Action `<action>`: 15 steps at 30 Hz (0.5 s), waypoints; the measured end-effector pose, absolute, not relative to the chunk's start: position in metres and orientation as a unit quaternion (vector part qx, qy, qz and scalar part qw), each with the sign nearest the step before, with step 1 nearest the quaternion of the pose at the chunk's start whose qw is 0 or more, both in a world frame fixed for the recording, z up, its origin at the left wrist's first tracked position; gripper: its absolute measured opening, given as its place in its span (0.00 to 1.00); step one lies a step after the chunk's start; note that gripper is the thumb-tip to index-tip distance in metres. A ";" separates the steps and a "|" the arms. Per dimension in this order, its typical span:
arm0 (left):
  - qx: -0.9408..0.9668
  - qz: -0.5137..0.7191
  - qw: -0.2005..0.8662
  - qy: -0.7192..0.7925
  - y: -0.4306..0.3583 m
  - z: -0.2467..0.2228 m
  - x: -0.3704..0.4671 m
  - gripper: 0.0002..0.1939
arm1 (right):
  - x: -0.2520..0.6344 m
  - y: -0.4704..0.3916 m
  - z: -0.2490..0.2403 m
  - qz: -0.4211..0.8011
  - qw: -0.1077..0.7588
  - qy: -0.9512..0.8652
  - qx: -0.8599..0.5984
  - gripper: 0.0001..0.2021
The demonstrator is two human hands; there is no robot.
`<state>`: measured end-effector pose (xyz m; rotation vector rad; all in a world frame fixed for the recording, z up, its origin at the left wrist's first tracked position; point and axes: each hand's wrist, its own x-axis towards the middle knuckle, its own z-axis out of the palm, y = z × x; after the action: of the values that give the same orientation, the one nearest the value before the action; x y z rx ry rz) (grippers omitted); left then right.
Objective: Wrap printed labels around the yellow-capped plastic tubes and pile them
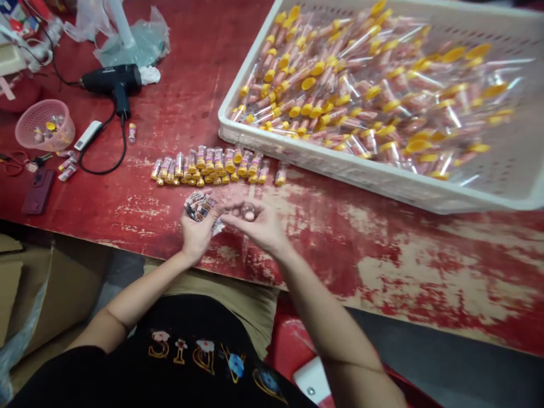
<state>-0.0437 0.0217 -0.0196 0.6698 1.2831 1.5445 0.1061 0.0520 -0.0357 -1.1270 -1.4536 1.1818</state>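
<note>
Labels (198,205) sit bunched in the left hand (197,231).

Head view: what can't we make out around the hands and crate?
All in the head view:
Print on the slips in the left hand: too small and blurred.
What the right hand holds: partly behind fingers, blurred.
Crate floor: mostly hidden under yellow-capped tubes.
Crate's right end: cut off by the picture edge.
Labels on the small vials: too small to read.
</note>
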 end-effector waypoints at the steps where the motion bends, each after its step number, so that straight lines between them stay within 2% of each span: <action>1: 0.271 0.633 0.497 0.528 0.021 -0.020 -0.042 0.22 | 0.092 0.036 -0.039 0.517 0.483 -0.531 -0.466 0.20; 2: 0.263 0.627 0.509 0.528 0.019 -0.020 -0.041 0.21 | 0.082 0.026 -0.040 0.541 0.505 -0.476 -0.475 0.21; 5: 0.216 0.603 0.555 0.530 0.015 -0.017 -0.037 0.23 | 0.068 0.013 -0.040 0.513 0.555 -0.416 -0.506 0.19; 8: 0.173 0.614 0.564 0.524 0.012 -0.011 -0.035 0.29 | 0.069 0.011 -0.036 0.515 0.551 -0.426 -0.499 0.20; 12: 0.126 0.610 0.581 0.523 0.014 -0.001 -0.039 0.31 | 0.082 0.001 -0.027 0.568 0.541 -0.436 -0.441 0.18; 15: 0.111 0.592 0.596 0.532 0.014 0.003 -0.044 0.30 | 0.095 -0.017 -0.017 0.475 0.537 -0.532 -0.451 0.16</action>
<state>-0.0437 0.0140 0.0027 0.2571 1.2349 1.3743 0.0952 -0.0169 -0.0175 -1.0729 -1.2650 1.1295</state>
